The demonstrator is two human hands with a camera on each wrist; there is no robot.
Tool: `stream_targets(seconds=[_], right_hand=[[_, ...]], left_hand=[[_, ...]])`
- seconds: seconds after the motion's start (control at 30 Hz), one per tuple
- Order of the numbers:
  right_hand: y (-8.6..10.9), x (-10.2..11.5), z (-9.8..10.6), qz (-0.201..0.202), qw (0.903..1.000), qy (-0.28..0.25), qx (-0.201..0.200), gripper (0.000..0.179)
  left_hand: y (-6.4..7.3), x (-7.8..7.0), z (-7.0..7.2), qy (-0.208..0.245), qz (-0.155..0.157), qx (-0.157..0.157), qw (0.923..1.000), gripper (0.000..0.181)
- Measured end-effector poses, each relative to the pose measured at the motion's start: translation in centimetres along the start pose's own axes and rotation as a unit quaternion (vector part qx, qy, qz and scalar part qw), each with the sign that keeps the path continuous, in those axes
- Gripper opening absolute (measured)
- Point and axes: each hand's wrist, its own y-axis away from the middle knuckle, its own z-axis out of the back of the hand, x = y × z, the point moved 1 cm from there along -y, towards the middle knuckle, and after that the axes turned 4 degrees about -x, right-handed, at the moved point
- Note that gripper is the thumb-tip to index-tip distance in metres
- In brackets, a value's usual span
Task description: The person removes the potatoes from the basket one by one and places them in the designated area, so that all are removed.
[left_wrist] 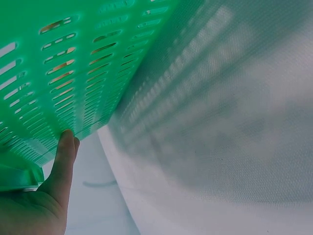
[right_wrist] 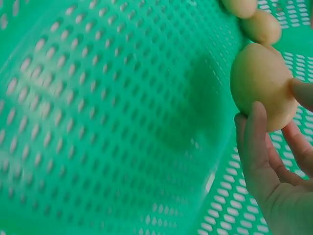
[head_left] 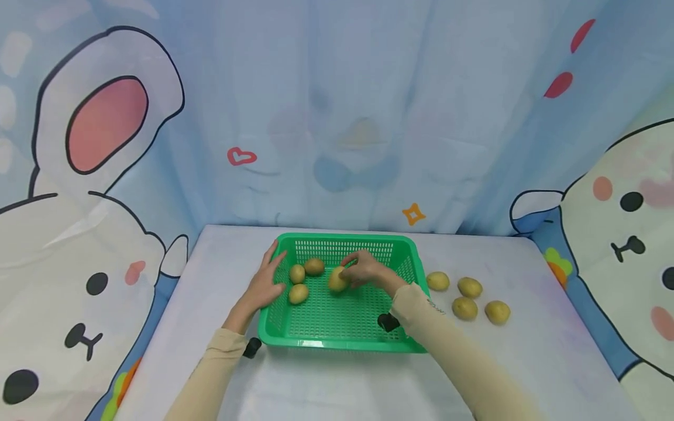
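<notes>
A potato [head_left: 337, 280] is pinched between the thumb and fingers of my right hand [head_left: 364, 270], inside the green plastic basket [head_left: 347, 343]. The right wrist view shows this potato [right_wrist: 261, 85] large and smooth, with fingertips pressed on its sides. My left hand [head_left: 265, 286] holds the basket's left rim. Its thumb reaches over the rim, while in the left wrist view straight fingers [left_wrist: 65, 152] lie along the outside of the slotted wall. Three more potatoes, one of them a small potato [head_left: 298, 293], rest at the basket's left end.
On the white-covered table [head_left: 532, 362], several potatoes [head_left: 465, 308] lie to the right of the basket. A blue cartoon-print curtain [head_left: 363, 88] hangs behind the table. Black wrist devices, one a black camera [head_left: 388, 322], sit at both wrists.
</notes>
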Motion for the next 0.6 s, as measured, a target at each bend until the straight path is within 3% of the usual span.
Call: stream_targets(seconds=[0.27, 0.43, 0.6], right_hand=[[2.5, 0.1, 4.2, 0.007, 0.9997, -0.023, -0.002, 0.04], [4.7, 0.1, 8.0, 0.02, 0.9994, -0.028, -0.006, 0.048], [7.4, -1.4, 12.2, 0.025, 0.9993, -0.016, -0.023, 0.056]], left_hand=[[0.1, 0.0, 0.0, 0.003, 0.007, 0.005, 1.0, 0.084], [0.1, -0.3, 0.1, -0.002, 0.01, 0.008, 0.9999, 0.084], [0.2, -0.4, 0.0, -0.005, 0.002, 0.005, 1.0, 0.084]])
